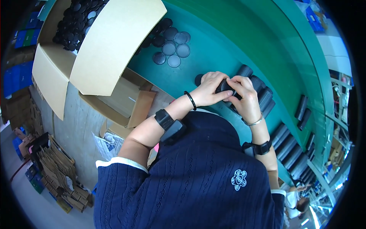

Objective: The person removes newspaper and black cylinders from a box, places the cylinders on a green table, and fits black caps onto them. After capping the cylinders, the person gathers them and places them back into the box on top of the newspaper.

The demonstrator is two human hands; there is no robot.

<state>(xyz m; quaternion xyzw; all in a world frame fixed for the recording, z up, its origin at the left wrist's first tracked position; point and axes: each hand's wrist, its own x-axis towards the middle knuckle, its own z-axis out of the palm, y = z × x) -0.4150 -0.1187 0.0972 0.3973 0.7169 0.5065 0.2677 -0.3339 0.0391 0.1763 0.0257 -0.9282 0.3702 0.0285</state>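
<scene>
My left hand (209,88) and my right hand (246,97) meet over the green table, close in front of my body. Between them is a black cylinder (222,87), its rounded end partly covered by fingers. Both hands are closed around it, thumbs and fingertips pressed at its end; its lower part is hidden. Just beyond my right hand lies a group of black textured tubes (263,96). Another dark round piece (198,79) sits beside my left hand. Farther left, several round dark caps (169,48) lie on the table.
An open cardboard box (114,42) full of black discs (78,23) stands at the left. Below it is a second open carton (118,95). More black tubes (288,149) lie in rows along the right. The green table's raised rim (305,49) curves past; another person (295,204) is at lower right.
</scene>
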